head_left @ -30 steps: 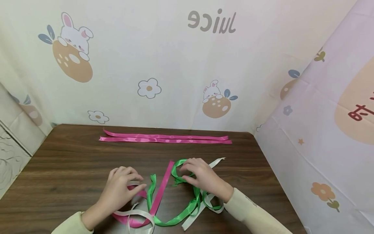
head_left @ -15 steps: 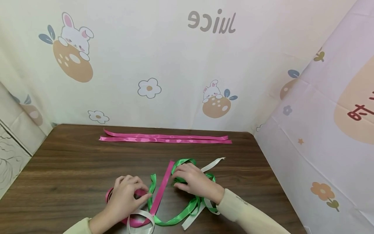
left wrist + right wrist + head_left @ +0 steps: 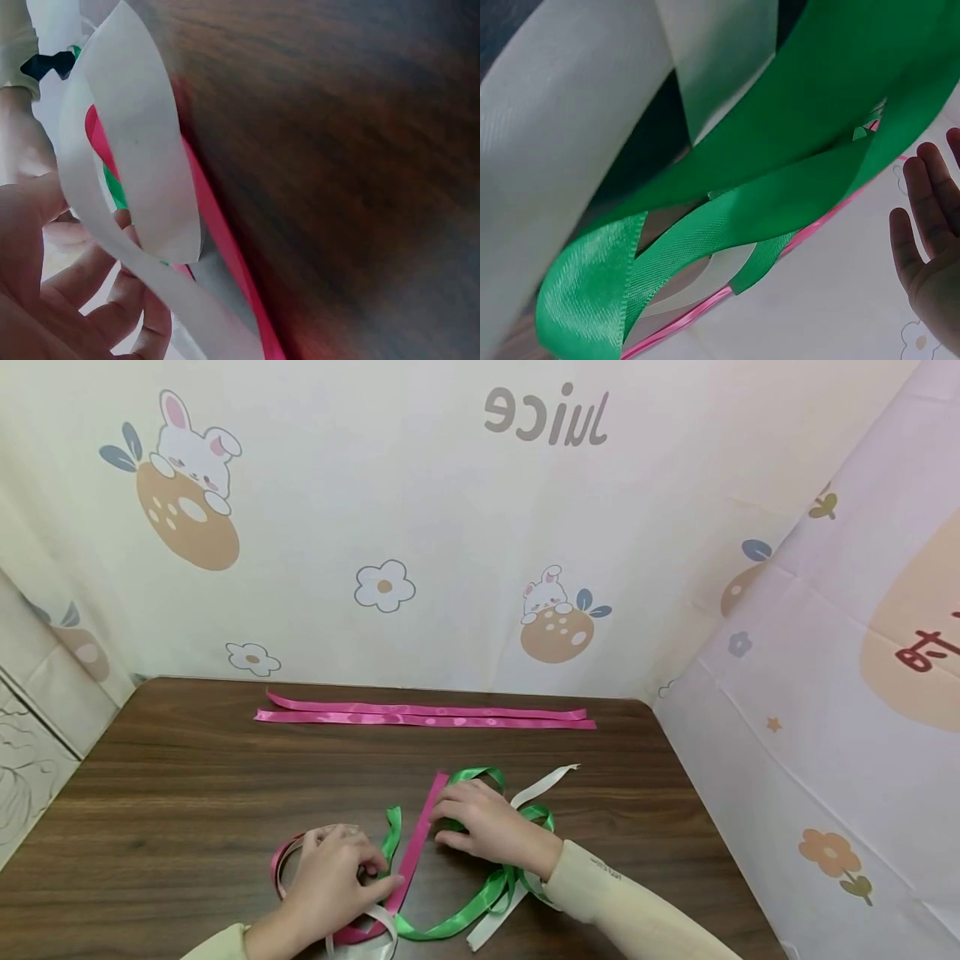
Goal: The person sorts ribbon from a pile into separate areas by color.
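Right grip (image 3: 491, 828) hangs over green ribbon (image 3: 459, 922), beside pink ribbon (image 3: 414, 852)

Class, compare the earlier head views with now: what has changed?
The left hand has moved right and down the picture; the right hand has moved left, bringing them closer together. No clear grip or release shows. The two far pink ribbons stayed put.

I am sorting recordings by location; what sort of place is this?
Probably a small indoor craft area: a dark brown, wood-grained table, a cream, rabbit-printed backdrop sheet and a shiny green ribbon.
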`<state>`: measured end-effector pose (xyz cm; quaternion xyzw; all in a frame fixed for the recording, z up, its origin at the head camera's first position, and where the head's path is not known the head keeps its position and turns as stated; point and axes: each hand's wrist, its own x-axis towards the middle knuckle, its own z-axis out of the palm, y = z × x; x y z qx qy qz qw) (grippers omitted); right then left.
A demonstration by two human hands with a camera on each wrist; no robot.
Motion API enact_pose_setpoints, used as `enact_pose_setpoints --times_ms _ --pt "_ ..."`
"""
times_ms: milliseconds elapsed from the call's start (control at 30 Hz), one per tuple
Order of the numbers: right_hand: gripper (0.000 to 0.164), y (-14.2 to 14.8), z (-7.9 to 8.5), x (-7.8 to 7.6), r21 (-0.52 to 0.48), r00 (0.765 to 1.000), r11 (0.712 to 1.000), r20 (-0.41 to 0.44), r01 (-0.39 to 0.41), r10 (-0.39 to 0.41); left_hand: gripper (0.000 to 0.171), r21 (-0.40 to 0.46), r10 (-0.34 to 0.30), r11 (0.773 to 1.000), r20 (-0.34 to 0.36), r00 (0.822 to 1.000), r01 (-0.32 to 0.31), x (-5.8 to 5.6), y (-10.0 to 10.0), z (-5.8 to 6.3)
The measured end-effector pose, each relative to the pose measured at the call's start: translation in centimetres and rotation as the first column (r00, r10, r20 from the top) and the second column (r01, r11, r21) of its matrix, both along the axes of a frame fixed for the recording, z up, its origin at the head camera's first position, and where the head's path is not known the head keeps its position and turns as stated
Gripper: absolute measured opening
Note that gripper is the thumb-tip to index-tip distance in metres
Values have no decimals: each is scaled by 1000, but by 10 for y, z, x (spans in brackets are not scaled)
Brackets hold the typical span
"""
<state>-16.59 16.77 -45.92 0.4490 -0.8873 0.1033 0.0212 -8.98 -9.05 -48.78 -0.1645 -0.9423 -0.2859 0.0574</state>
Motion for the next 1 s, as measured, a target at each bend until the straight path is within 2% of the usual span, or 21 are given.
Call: enact_pose_setpoints --times_ms 200,400,700,867,1000 --pt "22 -1 0 1 -15 1000 1000 -4 -12 12 28 16 -43 999 48 998 42 0 3 -5" --pt "21 -1 0 2 -21 1000 999 -12 -27 26 27 81 -117 991 105 988 109 1 6 -6" --pt "25 -5 0 1 -21 998 998 16 -67 67 33 58 -146 988 58 988 142 3 8 -1" --pt "24 -9 -1 0 19 989 991 65 -132 130 30 53 -167 985 56 984 164 4 7 4" --pt "23 -12 -1 2 8 977 981 97 -192 190 27 68 -193 979 47 980 190 6 7 5"
